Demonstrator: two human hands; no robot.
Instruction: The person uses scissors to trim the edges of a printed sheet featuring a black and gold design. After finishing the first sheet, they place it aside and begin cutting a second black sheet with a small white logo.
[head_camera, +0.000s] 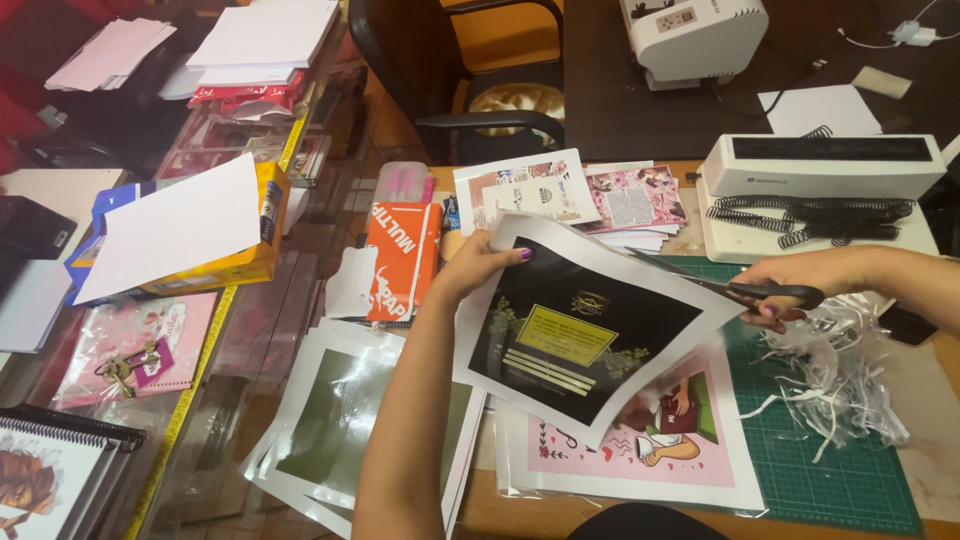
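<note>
My left hand (480, 262) pinches the upper left corner of a glossy black print with a white border (580, 330) and holds it up over the desk. My right hand (800, 285) grips dark-handled scissors (740, 290). Their blades reach left along the print's upper right edge. Below the black print lies a pink illustrated print (660, 435) in a clear sleeve. Another dark print with a white border (340, 410) lies to the left under my forearm.
A pile of white paper strips (840, 375) lies on the green cutting mat (850, 480). Behind stand a white binding machine (820, 165) with black spiral coils (810, 215), an orange paper pack (400, 260), printed sheets (560, 190), a yellow box (190, 235) and a black chair (460, 70).
</note>
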